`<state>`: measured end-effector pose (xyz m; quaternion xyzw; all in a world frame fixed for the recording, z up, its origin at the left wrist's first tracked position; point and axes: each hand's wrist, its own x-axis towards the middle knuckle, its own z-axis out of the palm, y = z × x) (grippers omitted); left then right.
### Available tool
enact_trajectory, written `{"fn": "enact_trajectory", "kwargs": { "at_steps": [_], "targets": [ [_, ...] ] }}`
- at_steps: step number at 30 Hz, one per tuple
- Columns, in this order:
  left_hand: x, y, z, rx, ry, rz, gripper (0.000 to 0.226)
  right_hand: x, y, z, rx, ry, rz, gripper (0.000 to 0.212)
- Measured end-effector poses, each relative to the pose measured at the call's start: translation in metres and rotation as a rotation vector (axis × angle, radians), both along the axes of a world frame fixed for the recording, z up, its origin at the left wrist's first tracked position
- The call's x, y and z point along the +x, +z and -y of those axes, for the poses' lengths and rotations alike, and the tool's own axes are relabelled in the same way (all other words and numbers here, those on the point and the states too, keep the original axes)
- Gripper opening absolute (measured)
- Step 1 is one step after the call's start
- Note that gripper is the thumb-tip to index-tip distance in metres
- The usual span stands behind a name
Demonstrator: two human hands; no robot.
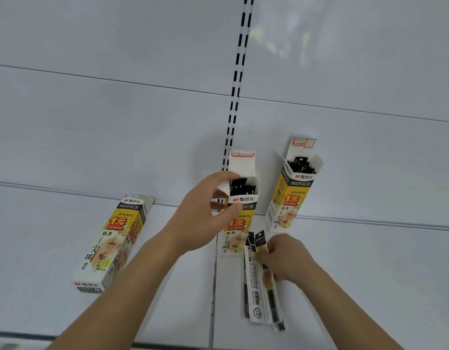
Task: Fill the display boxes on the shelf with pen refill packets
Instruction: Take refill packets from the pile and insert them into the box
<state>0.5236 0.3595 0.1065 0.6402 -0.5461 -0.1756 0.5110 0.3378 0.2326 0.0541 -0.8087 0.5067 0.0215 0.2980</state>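
Head view looks down on a white shelf (67,248) with a slotted upright strip (234,102) on the back wall. The left hand (205,210) grips the upper part of the middle display box (240,218), fingers (227,176) curled over its open top edge and thumb on its front; black packet tops show inside. The right hand (285,257) holds a small bundle of pen refill packets (261,281), fingers closed around it, just below and right of that box, the packets pointing down toward the shelf's front edge. A second open box (289,198) stands upright to the right, holding packets. A closed box (112,243) lies flat on the shelf, well to the left.
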Motion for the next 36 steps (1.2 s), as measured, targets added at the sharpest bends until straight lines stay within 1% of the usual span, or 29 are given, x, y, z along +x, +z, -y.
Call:
{"fn": "enact_trajectory", "kwargs": {
  "at_steps": [4, 8, 11, 13, 15, 17, 22, 25, 28, 30, 34, 36],
  "targets": [
    [-0.001, 0.000, 0.000, -0.005, 0.000, 0.004, 0.048, 0.008, 0.000, -0.001, -0.095, 0.095, -0.113, 0.025],
    [0.000, 0.001, 0.000, 0.008, 0.000, 0.016, 0.049, 0.013, -0.001, -0.001, -0.123, 0.093, -0.131, 0.023],
    [0.001, 0.003, 0.001, 0.034, 0.000, 0.037, 0.054, 0.014, -0.005, 0.002, -0.047, 0.042, -0.111, 0.021],
    [0.002, 0.004, 0.001, 0.050, -0.002, 0.044, 0.057, 0.011, -0.004, 0.008, 0.049, 0.005, -0.075, 0.027],
    [0.003, 0.005, 0.000, 0.058, 0.000, 0.050, 0.056, 0.009, -0.004, 0.011, 0.101, -0.012, -0.053, 0.027],
    [0.003, 0.006, 0.000, 0.061, 0.001, 0.047, 0.053, 0.007, -0.005, 0.010, 0.106, -0.030, -0.039, 0.026],
    [0.006, 0.011, 0.001, 0.086, -0.013, 0.071, 0.047, 0.004, -0.001, 0.004, 0.045, -0.035, -0.016, 0.012],
    [0.009, 0.015, 0.002, 0.093, -0.018, 0.062, 0.045, 0.001, 0.008, 0.002, 0.058, -0.024, 0.023, 0.012],
    [0.008, 0.016, 0.002, 0.071, -0.002, 0.036, 0.042, -0.006, 0.031, -0.001, -0.004, 0.011, 0.098, 0.015],
    [0.008, 0.015, 0.003, 0.061, 0.002, 0.041, 0.037, -0.014, 0.059, -0.003, -0.041, 0.015, 0.199, 0.015],
    [0.008, 0.014, 0.004, 0.059, -0.012, 0.059, 0.033, -0.026, 0.119, -0.007, -0.111, -0.017, 0.520, 0.009],
    [0.008, 0.013, 0.004, 0.056, -0.010, 0.070, 0.032, -0.027, 0.145, -0.011, -0.197, -0.037, 0.690, 0.004]
  ]
}}
